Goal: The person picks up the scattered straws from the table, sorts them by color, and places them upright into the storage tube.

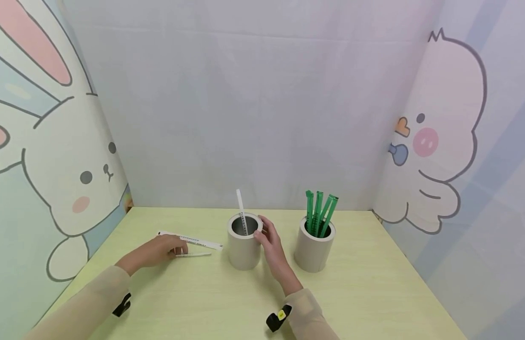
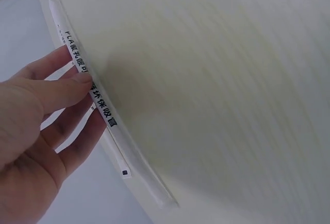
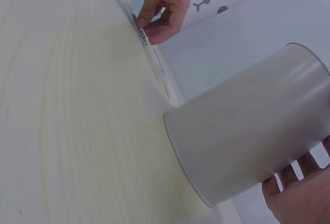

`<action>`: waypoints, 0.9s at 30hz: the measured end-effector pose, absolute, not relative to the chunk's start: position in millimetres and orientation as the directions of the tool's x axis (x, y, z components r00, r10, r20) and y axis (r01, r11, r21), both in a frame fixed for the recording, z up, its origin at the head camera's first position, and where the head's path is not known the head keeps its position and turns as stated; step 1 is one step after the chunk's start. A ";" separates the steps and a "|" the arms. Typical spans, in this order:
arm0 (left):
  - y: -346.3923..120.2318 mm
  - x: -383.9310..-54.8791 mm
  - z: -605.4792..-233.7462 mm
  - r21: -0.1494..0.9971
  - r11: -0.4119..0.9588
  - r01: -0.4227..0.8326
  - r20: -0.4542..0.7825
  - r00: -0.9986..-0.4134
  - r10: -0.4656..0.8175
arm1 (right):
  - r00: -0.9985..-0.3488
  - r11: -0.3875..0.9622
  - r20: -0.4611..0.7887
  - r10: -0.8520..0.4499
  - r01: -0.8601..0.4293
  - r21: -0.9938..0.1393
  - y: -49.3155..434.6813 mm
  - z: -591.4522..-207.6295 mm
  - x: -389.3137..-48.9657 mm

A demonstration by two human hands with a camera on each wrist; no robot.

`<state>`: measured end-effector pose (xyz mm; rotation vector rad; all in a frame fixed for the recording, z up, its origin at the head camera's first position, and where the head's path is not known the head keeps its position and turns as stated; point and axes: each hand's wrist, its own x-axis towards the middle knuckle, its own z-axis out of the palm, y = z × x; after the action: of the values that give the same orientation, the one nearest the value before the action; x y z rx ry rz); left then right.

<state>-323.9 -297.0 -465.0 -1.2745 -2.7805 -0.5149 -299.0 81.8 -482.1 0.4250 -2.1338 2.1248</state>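
My left hand (image 1: 162,250) pinches a white paper-wrapped straw (image 2: 111,118) between thumb and fingers, low over the table's left half. Dark printed characters run along its wrapper. Just behind it lie more white wrapped straws (image 1: 204,243); their exact number is hard to tell. A grey cylindrical holder (image 1: 244,252) stands upright mid-table, with one white straw (image 1: 240,200) leaning in it. My right hand (image 1: 275,250) grips this holder from its right side, thumb at the rim. In the right wrist view, fingers (image 3: 286,175) curl against the holder's wall.
Right of my right hand stands a second grey holder (image 1: 312,255) with several green-wrapped sticks (image 1: 318,208) upright in it. A pale wood-grain table (image 1: 356,293) lies under everything. Curtains (image 1: 253,118) close off the back and sides, with cartoon animals printed on the side ones.
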 end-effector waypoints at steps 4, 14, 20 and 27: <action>-297.3 -322.1 -458.9 0.260 0.594 0.761 0.223 -0.646 0.730 | -0.958 -0.022 0.260 -0.123 -0.260 -0.965 81.6 -481.7 -298.7; -290.2 -323.0 -435.7 0.291 0.587 0.756 0.312 -0.655 0.688 | -0.959 -0.034 0.253 -0.126 -0.250 -0.968 82.3 -483.0 -298.7; -279.6 -323.0 -423.4 0.285 0.596 0.751 0.393 -0.659 0.642 | -0.957 -0.035 0.260 -0.127 -0.258 -0.965 82.3 -483.6 -298.5; -267.1 -322.4 -412.0 0.298 0.626 0.720 0.448 -0.685 0.574 | -0.955 -0.039 0.267 -0.127 -0.264 -0.964 82.0 -483.0 -297.8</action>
<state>-322.4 -267.1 -412.0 -1.0430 -2.5409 -0.6647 -297.8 82.0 -483.0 0.4306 -2.1079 2.1538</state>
